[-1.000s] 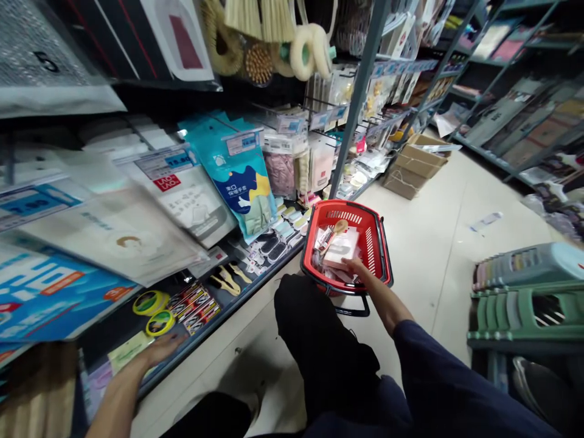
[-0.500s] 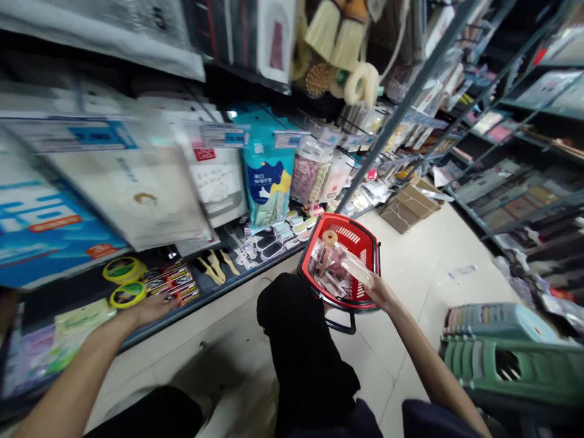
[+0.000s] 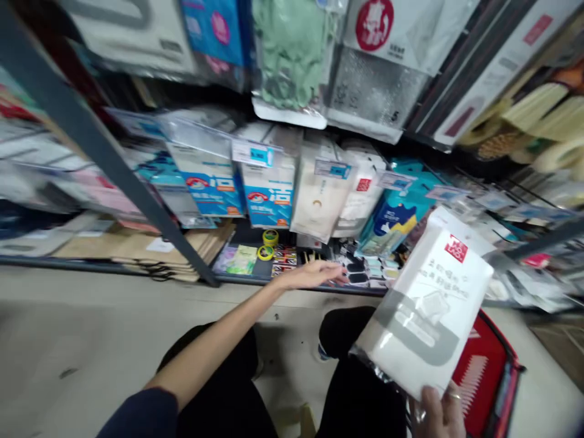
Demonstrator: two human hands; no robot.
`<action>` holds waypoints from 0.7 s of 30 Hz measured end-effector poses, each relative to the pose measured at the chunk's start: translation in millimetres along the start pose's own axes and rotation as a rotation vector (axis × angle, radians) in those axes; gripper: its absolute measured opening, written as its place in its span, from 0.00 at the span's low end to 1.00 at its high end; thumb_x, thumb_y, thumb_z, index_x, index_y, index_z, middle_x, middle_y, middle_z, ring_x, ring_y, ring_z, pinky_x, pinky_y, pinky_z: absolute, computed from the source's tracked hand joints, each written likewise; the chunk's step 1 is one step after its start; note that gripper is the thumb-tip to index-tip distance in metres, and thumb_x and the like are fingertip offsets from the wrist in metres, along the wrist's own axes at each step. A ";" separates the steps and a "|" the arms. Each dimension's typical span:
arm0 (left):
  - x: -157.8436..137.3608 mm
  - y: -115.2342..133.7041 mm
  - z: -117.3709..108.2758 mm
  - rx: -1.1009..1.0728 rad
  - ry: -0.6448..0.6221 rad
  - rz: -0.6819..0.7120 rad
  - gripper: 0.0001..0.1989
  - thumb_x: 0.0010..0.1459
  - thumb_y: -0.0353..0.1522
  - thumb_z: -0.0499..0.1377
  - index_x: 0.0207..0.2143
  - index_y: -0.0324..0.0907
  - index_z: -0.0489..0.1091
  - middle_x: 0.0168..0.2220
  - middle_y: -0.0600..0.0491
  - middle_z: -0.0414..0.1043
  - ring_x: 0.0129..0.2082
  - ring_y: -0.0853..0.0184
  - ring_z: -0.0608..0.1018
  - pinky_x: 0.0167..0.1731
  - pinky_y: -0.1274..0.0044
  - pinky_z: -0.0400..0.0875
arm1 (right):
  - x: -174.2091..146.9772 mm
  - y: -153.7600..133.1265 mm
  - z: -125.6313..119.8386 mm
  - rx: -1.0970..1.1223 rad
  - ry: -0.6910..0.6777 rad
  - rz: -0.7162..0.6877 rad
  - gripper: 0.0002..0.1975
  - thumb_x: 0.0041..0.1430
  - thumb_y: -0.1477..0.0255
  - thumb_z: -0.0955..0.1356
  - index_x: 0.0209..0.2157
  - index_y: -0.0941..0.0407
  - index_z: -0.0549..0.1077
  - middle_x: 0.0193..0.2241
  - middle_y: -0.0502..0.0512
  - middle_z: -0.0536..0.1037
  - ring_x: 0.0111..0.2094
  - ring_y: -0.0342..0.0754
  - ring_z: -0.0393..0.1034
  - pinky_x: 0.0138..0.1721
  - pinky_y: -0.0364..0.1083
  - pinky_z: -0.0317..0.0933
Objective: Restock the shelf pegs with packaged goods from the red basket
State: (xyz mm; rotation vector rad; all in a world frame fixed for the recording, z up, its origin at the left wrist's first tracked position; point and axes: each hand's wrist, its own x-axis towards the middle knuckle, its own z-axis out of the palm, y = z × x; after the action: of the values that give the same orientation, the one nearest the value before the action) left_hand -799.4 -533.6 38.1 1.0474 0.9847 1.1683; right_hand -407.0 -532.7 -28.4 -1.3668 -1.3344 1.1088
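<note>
My right hand (image 3: 438, 410) is at the lower right, fingers and thumb closed on the bottom end of a white-and-grey plastic-wrapped packet (image 3: 424, 310) with a red label. The packet is tilted, its printed front towards me, and partly covers the red shopping basket (image 3: 474, 371) on the floor. My left hand (image 3: 314, 274) reaches out over the front of the bottom shelf with its fingers stretched and nothing visible in them. Near its fingertips lie small dark oval items on white cards (image 3: 356, 267). Just behind its wrist are red-and-black packs (image 3: 283, 258).
Blue-and-white packets (image 3: 267, 194) and cream packets (image 3: 319, 194) hang above the bottom shelf. Yellow round tins (image 3: 266, 251) sit on that shelf. A grey shelf post (image 3: 137, 176) slants on the left, with flattened cardboard (image 3: 132, 246) beyond it.
My view has swung left. My left hand has shifted right along the shelf from the red-and-black packs. My right hand, over the basket before, now holds the white-and-grey packet up close.
</note>
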 end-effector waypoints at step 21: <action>-65.0 3.8 -44.3 -0.090 0.850 0.151 0.31 0.48 0.47 0.74 0.48 0.38 0.75 0.46 0.43 0.83 0.43 0.54 0.85 0.42 0.70 0.81 | 108.7 -135.8 288.7 0.341 -1.095 -0.230 0.31 0.55 0.55 0.76 0.56 0.54 0.70 0.54 0.58 0.79 0.54 0.56 0.76 0.58 0.56 0.70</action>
State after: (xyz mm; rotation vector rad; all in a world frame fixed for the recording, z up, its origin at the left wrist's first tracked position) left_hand -851.5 -592.6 35.2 0.5362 1.4945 1.8255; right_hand -714.7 -418.3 48.0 -0.2693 -1.8398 1.9161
